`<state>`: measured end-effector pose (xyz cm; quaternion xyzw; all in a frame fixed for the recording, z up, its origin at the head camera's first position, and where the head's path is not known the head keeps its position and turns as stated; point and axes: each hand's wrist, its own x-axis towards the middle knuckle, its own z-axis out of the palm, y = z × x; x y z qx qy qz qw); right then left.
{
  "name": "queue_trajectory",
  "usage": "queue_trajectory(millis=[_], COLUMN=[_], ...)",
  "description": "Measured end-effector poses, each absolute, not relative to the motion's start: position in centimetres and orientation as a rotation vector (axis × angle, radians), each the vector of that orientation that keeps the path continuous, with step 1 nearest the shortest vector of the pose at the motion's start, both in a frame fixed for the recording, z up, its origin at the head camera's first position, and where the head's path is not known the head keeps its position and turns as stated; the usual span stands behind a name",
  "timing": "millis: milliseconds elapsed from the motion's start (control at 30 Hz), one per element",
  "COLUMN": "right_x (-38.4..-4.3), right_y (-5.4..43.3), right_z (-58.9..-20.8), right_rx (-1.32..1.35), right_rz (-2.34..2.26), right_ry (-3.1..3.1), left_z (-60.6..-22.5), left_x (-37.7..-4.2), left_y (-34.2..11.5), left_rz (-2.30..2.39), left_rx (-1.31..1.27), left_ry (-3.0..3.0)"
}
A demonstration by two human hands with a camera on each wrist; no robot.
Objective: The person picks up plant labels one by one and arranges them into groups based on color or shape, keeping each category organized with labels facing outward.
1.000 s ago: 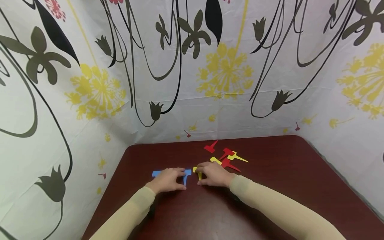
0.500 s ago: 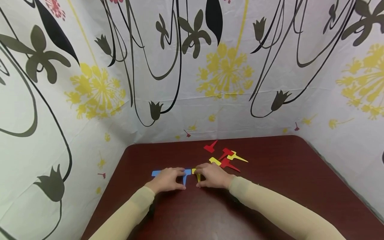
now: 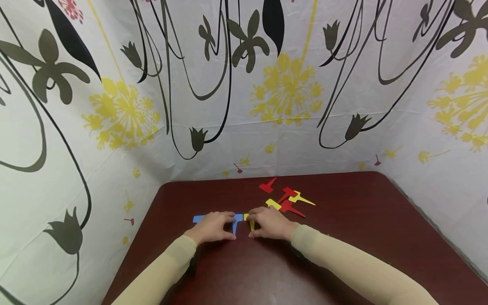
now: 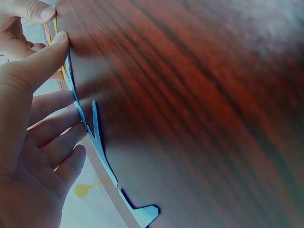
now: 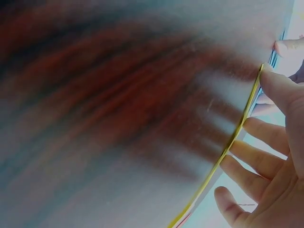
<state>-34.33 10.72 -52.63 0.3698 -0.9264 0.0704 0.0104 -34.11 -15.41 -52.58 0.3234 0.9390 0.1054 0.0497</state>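
Observation:
On the dark table, my left hand [image 3: 213, 227] holds a blue T-shaped plant label [image 3: 238, 217], thumb at the stem's tip and fingers at the crosspiece. The crosspiece of another blue label [image 3: 198, 219] shows left of that hand; the left wrist view has blue labels [image 4: 102, 152] in a row along its fingers. My right hand [image 3: 272, 223] holds a yellow T-shaped label [image 3: 246, 217], thumb by its pointed tip, fingers over its top. The blue and yellow crosspieces lie end to end, edges nearly meeting. In the right wrist view the yellow label [image 5: 242, 118] appears edge-on beneath the fingertips.
Behind the right hand lie loose T-shaped labels: a yellow one [image 3: 273, 204], another yellow one [image 3: 301, 199], and red ones, including one near the back edge [image 3: 268, 186] and one overlapping its neighbours [image 3: 288, 193]. A flower-printed cloth [image 3: 213, 114] hangs around the table [image 3: 343, 212].
The right hand has slid the yellow label slightly left, narrowing the gap to the blue one. The left hand stays almost still; the loose labels keep their places.

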Motion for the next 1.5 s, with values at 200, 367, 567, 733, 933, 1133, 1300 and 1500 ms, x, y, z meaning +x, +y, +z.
queue_trajectory(millis=[200, 367, 567, 733, 933, 1133, 1300, 1500], right_x=[-34.4, -34.5, -34.9, -35.7, -36.5, -37.0, -37.6, -38.2], right_y=[10.7, 10.8, 11.2, 12.2, 13.7, 14.6, 15.2, 16.3], right_z=[-52.7, -52.5, -52.0, -51.4, -50.8, -51.2, -51.7, -52.0], right_rx=[1.151, 1.164, 1.154, 1.107, 0.959, 0.831, 0.811, 0.766], right_rz=[0.231, 0.257, 0.315, 0.379, 0.436, 0.439, 0.43, 0.476], right_ry=[-2.894, -2.868, -2.836, -2.84, -2.914, -2.96, -2.971, -2.965], left_z=[-52.5, -52.4, -52.5, -52.4, -51.7, -51.5, -51.6, -51.7], left_x=[-34.1, -33.9, -34.0, -34.0, -33.8, -33.2, -33.0, -33.0], left_y=[-15.6, -15.6, -15.8, -15.9, -14.9, -13.2, -12.1, -10.9], left_rz=[0.321, 0.339, 0.367, 0.414, 0.4, 0.33, 0.291, 0.279], left_rx=[0.985, 1.002, 1.018, 1.035, 1.073, 1.082, 1.085, 1.098], left_ry=[2.856, 2.852, 2.853, 2.85, 2.867, 2.892, 2.916, 2.925])
